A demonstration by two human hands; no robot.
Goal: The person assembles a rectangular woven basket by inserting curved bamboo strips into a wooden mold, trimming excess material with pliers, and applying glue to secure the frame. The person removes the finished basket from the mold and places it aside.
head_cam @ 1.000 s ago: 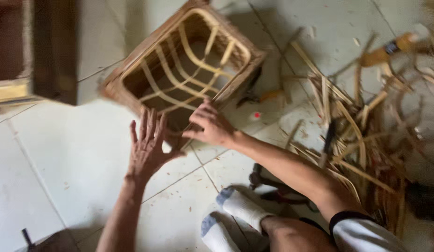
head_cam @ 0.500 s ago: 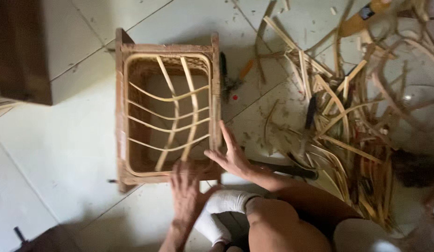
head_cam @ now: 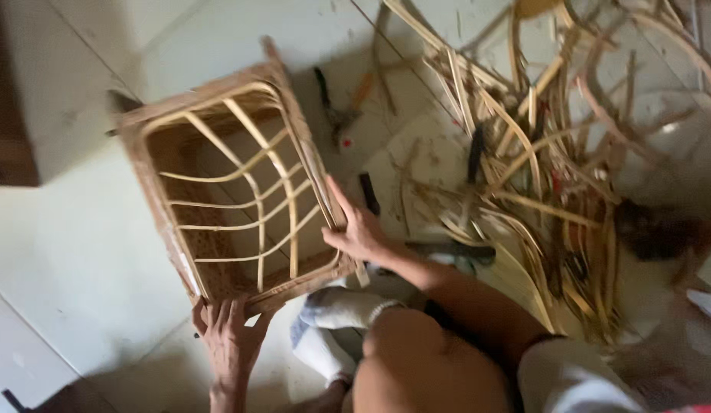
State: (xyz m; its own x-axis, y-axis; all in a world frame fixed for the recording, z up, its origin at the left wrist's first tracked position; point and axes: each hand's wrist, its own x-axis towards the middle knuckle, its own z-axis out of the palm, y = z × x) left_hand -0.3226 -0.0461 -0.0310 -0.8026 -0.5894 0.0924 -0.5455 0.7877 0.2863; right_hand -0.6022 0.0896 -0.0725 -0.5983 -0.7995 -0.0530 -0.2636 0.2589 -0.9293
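Nearest, knee and sock: the person's bent knee (head_cam: 420,359) and white-socked foot (head_cam: 332,325) lay close under the camera, the foot just beside the frame's near corner, a posture consistent with sitting on the floor at the work.
Left hand: the left hand (head_cam: 229,336) lay at the frame's near edge, fingers spread and pressed against the lower rail; whether the thumb wrapped beneath could not be determined. This contact appeared to brace the frame from below.
Right hand: the right hand (head_cam: 359,229) rested on the right-side rail, fingers extended along the wood rather than curled, apparently steadying that side.
Rattan frame: the rattan frame (head_cam: 233,183) sat on the tiled floor (head_cam: 72,245), tilted in view, between both hands. Its open face carried curved cane ribs crossing each other, uppermost and accessible.
Hand tools: pliers with an orange handle (head_cam: 344,107) lay on the floor just beyond the frame's far right side, within reach. A dark tool (head_cam: 447,248) lay behind the right forearm.
Cane pile: loose cane strips (head_cam: 539,153) were heaped to the right, well apart from the frame, as stock or offcuts.
Far left: a dark wooden object (head_cam: 11,92) stood at the edge, only partly visible.
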